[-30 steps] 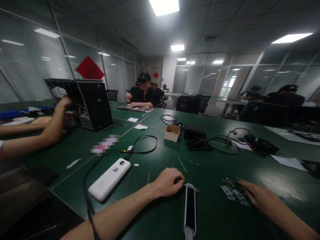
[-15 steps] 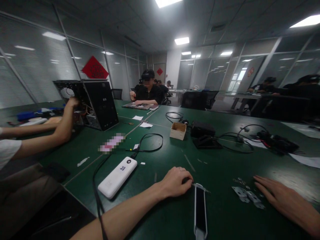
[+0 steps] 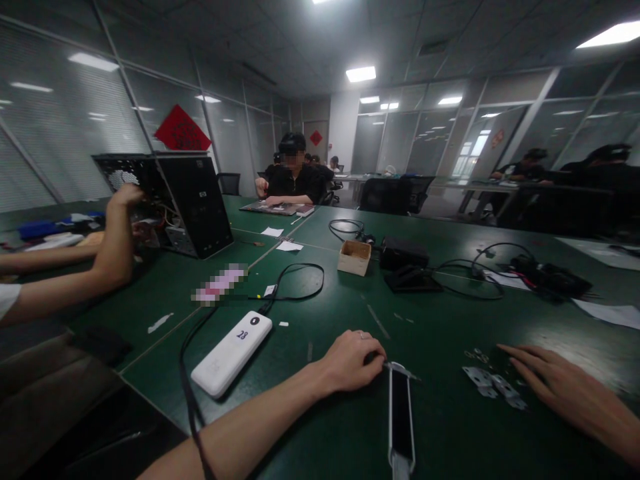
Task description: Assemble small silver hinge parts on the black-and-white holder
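My left hand rests on the green table with curled fingers, thumb and index finger pinching the thin crosspiece at the far end of a long, narrow piece with a pale frame and black middle. The piece points toward me. Further right, my right hand lies low over the table with fingers stretched out. Its fingertips are beside small metal rings and flat metal brackets. Nothing shows in its grip.
Left of my left arm lies a white power bank with a black cable. Ahead stand a small cardboard box and black devices with cables. At left, a co-worker's hand reaches into an open computer tower. Another person sits opposite.
My right hand has shifted slightly left, its fingertips nearer the small rings. My left hand keeps its pinch. The co-worker's arm at the left has moved slightly, and the view has turned a little.
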Tool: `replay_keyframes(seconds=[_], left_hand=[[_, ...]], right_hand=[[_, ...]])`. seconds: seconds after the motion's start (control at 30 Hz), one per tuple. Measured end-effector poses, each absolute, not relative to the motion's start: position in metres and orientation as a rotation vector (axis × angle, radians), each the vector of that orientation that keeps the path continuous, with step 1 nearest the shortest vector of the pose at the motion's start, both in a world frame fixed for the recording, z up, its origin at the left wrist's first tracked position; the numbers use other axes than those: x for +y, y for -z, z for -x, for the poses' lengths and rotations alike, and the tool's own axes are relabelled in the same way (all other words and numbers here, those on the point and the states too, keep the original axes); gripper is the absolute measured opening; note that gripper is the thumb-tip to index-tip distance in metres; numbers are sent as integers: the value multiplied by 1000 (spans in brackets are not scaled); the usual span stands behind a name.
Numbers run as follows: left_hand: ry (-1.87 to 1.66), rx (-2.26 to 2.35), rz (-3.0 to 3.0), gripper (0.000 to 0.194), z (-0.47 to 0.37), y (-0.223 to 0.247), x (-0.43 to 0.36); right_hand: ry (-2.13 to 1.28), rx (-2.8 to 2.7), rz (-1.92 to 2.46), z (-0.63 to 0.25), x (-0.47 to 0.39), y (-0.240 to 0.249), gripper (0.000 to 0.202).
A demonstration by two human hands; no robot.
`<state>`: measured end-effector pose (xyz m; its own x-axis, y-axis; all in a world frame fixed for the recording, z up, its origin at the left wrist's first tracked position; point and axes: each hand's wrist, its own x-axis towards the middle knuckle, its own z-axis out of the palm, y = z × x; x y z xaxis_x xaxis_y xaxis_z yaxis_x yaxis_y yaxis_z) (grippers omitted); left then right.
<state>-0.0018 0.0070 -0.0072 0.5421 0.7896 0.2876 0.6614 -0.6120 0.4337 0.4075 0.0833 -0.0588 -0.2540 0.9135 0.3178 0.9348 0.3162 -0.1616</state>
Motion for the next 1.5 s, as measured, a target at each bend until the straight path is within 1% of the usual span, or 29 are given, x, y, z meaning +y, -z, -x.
replay_keyframes(seconds=[0.07, 0.23, 0.47, 0.57, 0.7, 0.9, 1.17, 1.27, 1.5], left_hand=[[-676, 1199, -2501, 14, 1, 7, 7], [-737, 1203, -2446, 16, 0, 7, 10], [-710, 1151, -2435, 18, 3, 9, 16], [-701, 1151, -2436, 18, 4, 10, 15], [-691, 1159, -2420, 19, 4, 9, 15], [-685, 1158, -2425, 20, 3, 7, 15], [-654, 1162, -2429, 17, 1, 6, 13], [-599, 1161, -2450, 16, 1, 5, 12], [-549, 1207, -2542, 16, -1, 5, 9]], right_hand=[[25, -2358, 1747, -398, 77, 46, 47], [69, -2396, 1938, -373, 63, 14, 44], [188, -2316, 2070, -381, 56, 6, 40], [175, -2334, 2072, -381, 51, 2, 40], [48, -2445, 1976, -378, 48, -3, 34], [-4, -2483, 1879, -382, 52, 3, 29], [106, -2405, 1844, -377, 50, 3, 24], [71, -2329, 1795, -359, 44, -1, 20], [-244, -2232, 1342, -266, 9, 2, 12]])
